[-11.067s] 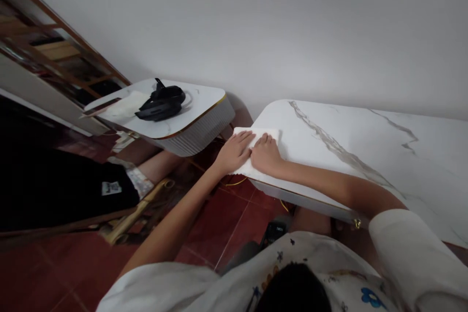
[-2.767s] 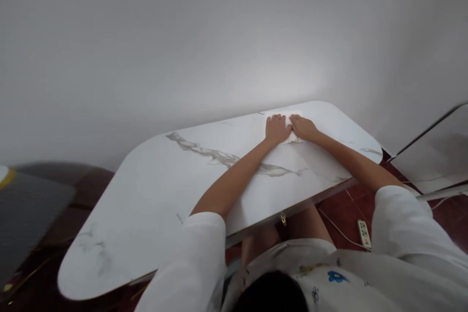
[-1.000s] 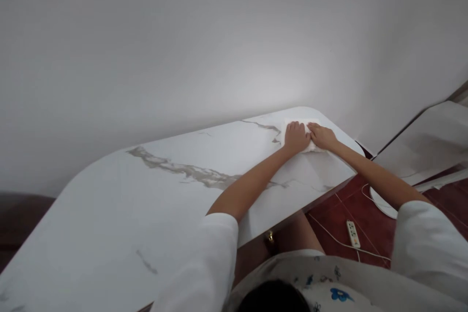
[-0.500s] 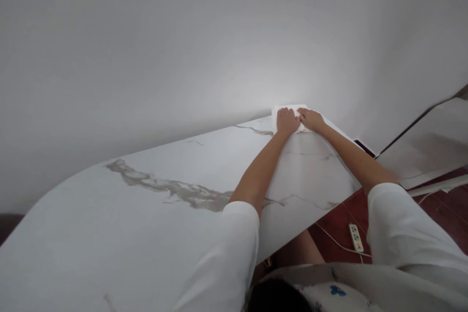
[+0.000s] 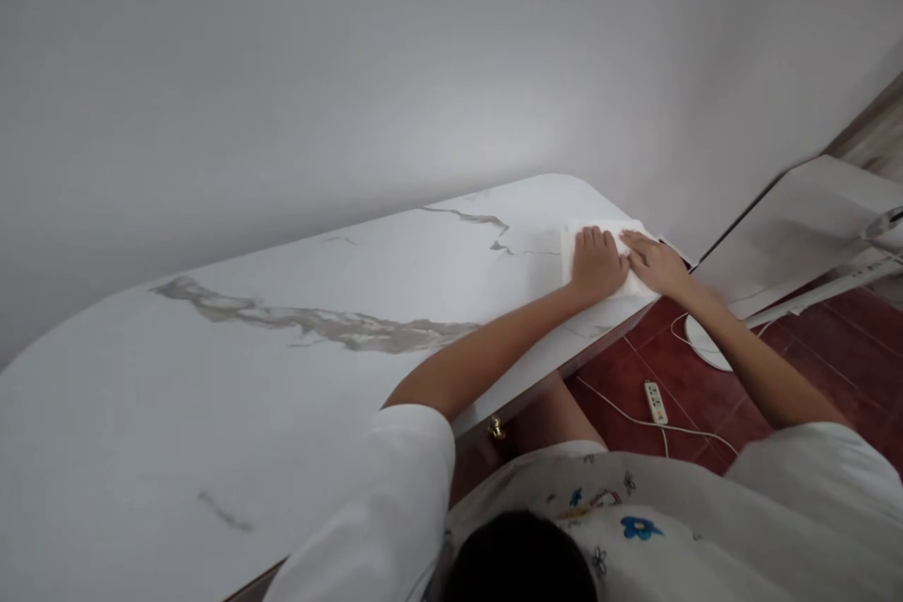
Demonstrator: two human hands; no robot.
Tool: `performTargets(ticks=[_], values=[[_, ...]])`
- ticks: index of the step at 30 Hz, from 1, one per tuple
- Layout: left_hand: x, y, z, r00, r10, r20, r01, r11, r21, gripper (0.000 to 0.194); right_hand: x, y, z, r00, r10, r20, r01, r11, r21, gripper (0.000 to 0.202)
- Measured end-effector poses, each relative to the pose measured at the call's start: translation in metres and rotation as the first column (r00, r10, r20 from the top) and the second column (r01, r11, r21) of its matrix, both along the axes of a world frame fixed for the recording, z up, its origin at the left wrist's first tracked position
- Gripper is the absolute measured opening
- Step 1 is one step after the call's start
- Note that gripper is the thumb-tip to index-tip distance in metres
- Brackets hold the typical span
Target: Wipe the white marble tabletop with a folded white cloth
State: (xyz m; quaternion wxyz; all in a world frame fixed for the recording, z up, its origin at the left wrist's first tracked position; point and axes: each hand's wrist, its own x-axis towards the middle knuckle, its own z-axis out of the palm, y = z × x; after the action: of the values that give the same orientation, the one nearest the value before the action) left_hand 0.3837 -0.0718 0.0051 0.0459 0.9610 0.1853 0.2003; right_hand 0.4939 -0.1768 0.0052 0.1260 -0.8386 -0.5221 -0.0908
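Note:
A white cloth [image 5: 571,249] lies flat near the right end of the white, grey-veined tabletop [image 5: 395,268]; whether it is fabric or thick paper I cannot tell. My left hand [image 5: 599,261] presses down on its middle, palm down, fingers laid flat and pointing away from me. On the cloth's right part rests my right hand [image 5: 659,265], its fingers stretched out toward the left hand. The hands nearly touch, and both are open on top of the cloth rather than wrapped round it. The cloth's middle is hidden under them.
A pale wall [image 5: 423,66] runs along the tabletop's far edge. Below, on the red tiled floor [image 5: 635,357], lies a power strip [image 5: 656,403] with a white cord. A white round base [image 5: 705,344] stands to the right. A brass-coloured knob [image 5: 496,428] shows under the near edge.
Both hands and the cloth have moved right and toward me, from the tabletop's far edge to its near right corner. The view has shifted too, showing more of the floor.

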Motion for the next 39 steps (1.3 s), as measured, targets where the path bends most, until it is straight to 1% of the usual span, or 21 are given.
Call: performTargets(ticks=[2, 4, 6, 8, 10, 12, 16, 19, 22, 25, 27, 29, 31, 33, 36, 39], values=[[-0.001, -0.018, 0.000, 0.999, -0.045, -0.014, 0.045, 0.999, 0.003, 0.051, -0.003, -0.023, 0.000, 0.999, -0.032, 0.003, 0.032, 0.999, 0.010, 0.047], [0.007, -0.027, 0.000, 0.995, -0.098, -0.014, 0.099, 0.995, 0.012, 0.051, 0.001, -0.037, 0.001, 0.997, -0.078, 0.014, 0.078, 0.997, 0.010, 0.046], [0.022, -0.027, 0.001, 0.991, -0.133, 0.004, 0.133, 0.991, 0.021, 0.047, 0.012, -0.039, 0.002, 0.992, -0.121, 0.027, 0.121, 0.993, 0.005, 0.046], [0.041, -0.019, 0.002, 0.989, -0.146, 0.028, 0.145, 0.989, 0.020, 0.041, 0.029, -0.030, 0.003, 0.987, -0.156, 0.032, 0.156, 0.988, -0.003, 0.046], [0.062, -0.004, 0.002, 0.988, -0.145, 0.043, 0.145, 0.989, 0.013, 0.036, 0.047, -0.012, 0.003, 0.983, -0.183, 0.027, 0.184, 0.983, -0.014, 0.046], [0.082, 0.017, 0.001, 0.989, -0.137, 0.051, 0.136, 0.991, 0.014, 0.033, 0.065, 0.012, 0.003, 0.979, -0.205, 0.022, 0.205, 0.978, -0.027, 0.046], [0.111, 0.069, -0.006, 0.992, -0.100, 0.080, 0.097, 0.994, 0.041, 0.030, 0.090, 0.066, 0.002, 0.976, -0.214, 0.043, 0.216, 0.975, -0.047, 0.046], [0.120, 0.111, -0.011, 0.993, -0.070, 0.096, 0.065, 0.996, 0.056, 0.027, 0.100, 0.110, 0.000, 0.981, -0.175, 0.082, 0.180, 0.982, -0.050, 0.044], [0.115, 0.150, -0.011, 0.997, -0.023, 0.077, 0.018, 0.998, 0.059, 0.027, 0.100, 0.153, 0.000, 0.989, -0.112, 0.098, 0.117, 0.992, -0.051, 0.042], [0.093, 0.182, -0.008, 0.998, 0.055, 0.038, -0.057, 0.997, 0.053, 0.031, 0.085, 0.193, 0.003, 0.995, -0.046, 0.089, 0.050, 0.998, -0.046, 0.041], [0.068, 0.201, -0.006, 0.995, 0.102, 0.013, -0.102, 0.993, 0.051, 0.032, 0.064, 0.217, 0.004, 0.996, 0.015, 0.084, -0.011, 0.999, -0.047, 0.041], [0.035, 0.219, -0.005, 0.989, 0.150, -0.007, -0.150, 0.987, 0.060, 0.031, 0.036, 0.240, 0.005, 0.993, 0.083, 0.084, -0.079, 0.996, -0.050, 0.041], [-0.005, 0.236, -0.004, 0.980, 0.199, -0.029, -0.196, 0.978, 0.076, 0.029, 0.000, 0.260, 0.004, 0.986, 0.144, 0.086, -0.140, 0.989, -0.048, 0.040], [-0.050, 0.250, -0.003, 0.970, 0.238, -0.056, -0.232, 0.968, 0.093, 0.029, -0.040, 0.280, 0.002, 0.977, 0.193, 0.086, -0.191, 0.981, -0.039, 0.039], [-0.124, 0.270, -0.001, 0.952, 0.294, -0.091, -0.283, 0.952, 0.117, 0.031, -0.107, 0.307, 0.001, 0.957, 0.280, 0.081, -0.279, 0.960, -0.021, 0.036], [-0.201, 0.291, -0.001, 0.920, 0.373, -0.119, -0.357, 0.924, 0.136, 0.034, -0.178, 0.335, 0.002, 0.918, 0.390, 0.077, -0.390, 0.921, -0.014, 0.035]])
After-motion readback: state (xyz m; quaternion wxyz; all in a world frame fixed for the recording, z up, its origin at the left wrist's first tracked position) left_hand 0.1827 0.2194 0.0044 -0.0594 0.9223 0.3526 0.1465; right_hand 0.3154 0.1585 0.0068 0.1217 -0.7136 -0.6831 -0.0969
